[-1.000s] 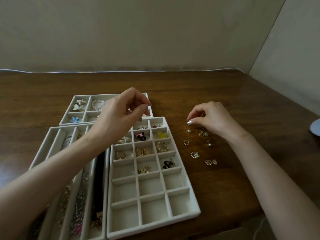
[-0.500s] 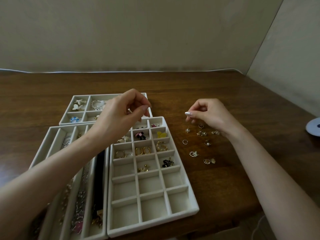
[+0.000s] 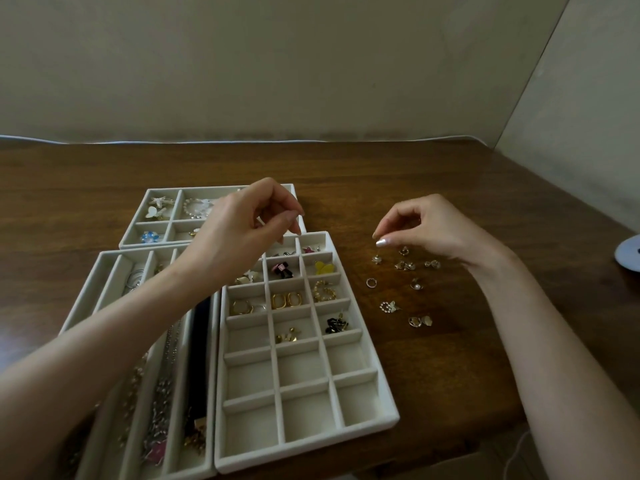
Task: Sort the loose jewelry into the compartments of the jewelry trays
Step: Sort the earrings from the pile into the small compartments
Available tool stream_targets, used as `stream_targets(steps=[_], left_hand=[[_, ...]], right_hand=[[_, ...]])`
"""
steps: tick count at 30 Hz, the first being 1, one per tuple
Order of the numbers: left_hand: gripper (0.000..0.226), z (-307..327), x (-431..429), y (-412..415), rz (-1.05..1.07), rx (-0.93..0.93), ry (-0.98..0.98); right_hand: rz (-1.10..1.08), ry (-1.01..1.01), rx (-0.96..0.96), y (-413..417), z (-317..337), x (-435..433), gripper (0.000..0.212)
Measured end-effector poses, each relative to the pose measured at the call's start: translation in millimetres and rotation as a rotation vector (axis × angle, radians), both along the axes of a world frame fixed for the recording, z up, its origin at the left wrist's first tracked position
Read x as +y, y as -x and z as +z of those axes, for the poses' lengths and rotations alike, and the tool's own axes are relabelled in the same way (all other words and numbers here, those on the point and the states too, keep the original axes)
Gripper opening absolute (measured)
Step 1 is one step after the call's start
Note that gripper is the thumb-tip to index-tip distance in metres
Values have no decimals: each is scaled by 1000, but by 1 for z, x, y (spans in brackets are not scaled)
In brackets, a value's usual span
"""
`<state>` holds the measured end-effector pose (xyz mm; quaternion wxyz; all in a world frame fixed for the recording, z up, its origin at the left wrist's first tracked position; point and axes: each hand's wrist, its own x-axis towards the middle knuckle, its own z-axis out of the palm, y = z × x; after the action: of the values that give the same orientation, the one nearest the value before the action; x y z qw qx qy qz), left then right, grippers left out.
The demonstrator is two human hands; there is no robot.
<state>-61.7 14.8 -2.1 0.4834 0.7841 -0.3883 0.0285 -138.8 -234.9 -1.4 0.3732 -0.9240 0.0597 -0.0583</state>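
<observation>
Loose small earrings (image 3: 403,265) lie scattered on the wooden table right of the white grid tray (image 3: 360,393). My right hand (image 3: 429,226) hovers just above them, thumb and forefinger pinched on a tiny piece that is too small to make out, over a silver stud (image 3: 376,259). My left hand (image 3: 249,220) is raised over the grid tray's far end, its fingers curled and thumb and forefinger pinched together on something I can barely see. The tray's far compartments hold gold hoops (image 3: 285,300), a yellow piece (image 3: 323,268) and black pieces (image 3: 336,325). Its near compartments are bare.
A long-slot tray (image 3: 104,271) with necklaces and a dark band lies at the left. A small four-part tray (image 3: 138,216) with brooches stands behind it. A round white object (image 3: 628,252) sits at the right edge. The table's front edge runs close below the trays.
My right hand has lifted off the table from among the earrings, still pinched. My left hand has stayed over the far end of the grid tray.
</observation>
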Motion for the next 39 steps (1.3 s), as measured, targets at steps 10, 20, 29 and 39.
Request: stream_targets(steps=[10, 20, 29, 39], left_hand=[[8, 0, -1, 0, -22, -8, -18], [26, -7, -9, 12, -126, -206, -103], [24, -15, -18, 25, -140, -283, -67], [22, 10, -3, 10, -196, 158, -11]], right_hand=[[24, 142, 102, -5, -6, 8, 5], [194, -466, -134, -1, 0, 34, 19], [311, -571, -107, -3, -9, 60, 23], [-49, 163, -31, -5, -7, 6, 13]])
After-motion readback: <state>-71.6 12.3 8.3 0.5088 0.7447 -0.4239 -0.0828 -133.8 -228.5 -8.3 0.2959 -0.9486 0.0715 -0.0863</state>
